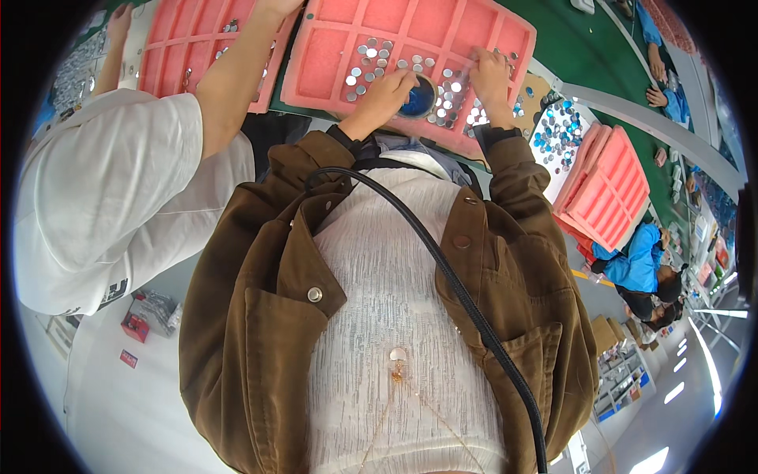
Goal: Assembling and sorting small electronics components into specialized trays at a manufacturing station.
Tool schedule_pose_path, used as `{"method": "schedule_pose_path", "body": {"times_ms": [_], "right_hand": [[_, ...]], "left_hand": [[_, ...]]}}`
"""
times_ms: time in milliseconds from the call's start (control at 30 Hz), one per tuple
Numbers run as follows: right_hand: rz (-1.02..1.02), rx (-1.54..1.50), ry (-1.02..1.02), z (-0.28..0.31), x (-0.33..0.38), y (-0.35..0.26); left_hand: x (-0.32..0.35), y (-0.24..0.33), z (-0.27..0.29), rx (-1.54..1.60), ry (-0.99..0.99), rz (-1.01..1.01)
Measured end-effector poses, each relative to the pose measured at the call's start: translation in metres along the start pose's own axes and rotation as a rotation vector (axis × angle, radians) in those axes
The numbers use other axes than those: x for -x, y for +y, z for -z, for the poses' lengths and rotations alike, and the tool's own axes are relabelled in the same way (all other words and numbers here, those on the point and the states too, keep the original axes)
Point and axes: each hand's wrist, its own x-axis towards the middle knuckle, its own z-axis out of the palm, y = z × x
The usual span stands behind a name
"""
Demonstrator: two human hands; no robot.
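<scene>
A pink foam tray with square compartments lies on the green table in front of me, and several small silver round discs are scattered in its near compartments. A round blue dish sits in the tray between my hands. My left hand rests on the tray with fingers curled, its fingertips at the dish's left rim and among the discs. Whether it pinches a disc is hidden. My right hand lies to the right of the dish, fingers spread on a patch of discs.
A co-worker in a white shirt stands at my left, one arm reaching over a second pink tray. Stacked pink trays and a white sheet of blue and silver discs lie to the right. People in blue work beyond.
</scene>
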Motion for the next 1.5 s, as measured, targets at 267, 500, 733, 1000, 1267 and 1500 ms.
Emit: {"method": "schedule_pose_path", "body": {"times_ms": [267, 500, 733, 1000, 1267, 1500], "right_hand": [[-0.021, -0.329, 0.055, 0.039, 0.008, -0.043], [0.340, -0.487, -0.017, 0.050, 0.035, -0.118], [0.373, -0.517, -0.016, 0.052, 0.036, -0.119], [0.208, -0.543, 0.096, 0.054, 0.037, -0.115], [-0.050, -0.710, -0.012, 0.057, 0.043, -0.120], [-0.199, -1.005, -0.154, 0.054, 0.048, -0.113]], "left_hand": [[-0.002, -0.015, -0.005, 0.441, -0.064, 0.075], [-0.009, -0.006, 0.004, 0.939, -0.194, 0.172], [-0.003, 0.005, 0.010, 1.016, -0.193, 0.253], [0.003, 0.004, 0.016, 0.883, -0.241, 0.199], [0.000, -0.004, 0.018, 0.635, -0.278, 0.214], [-0.003, -0.007, 0.018, 0.682, -0.308, 0.189]]}}
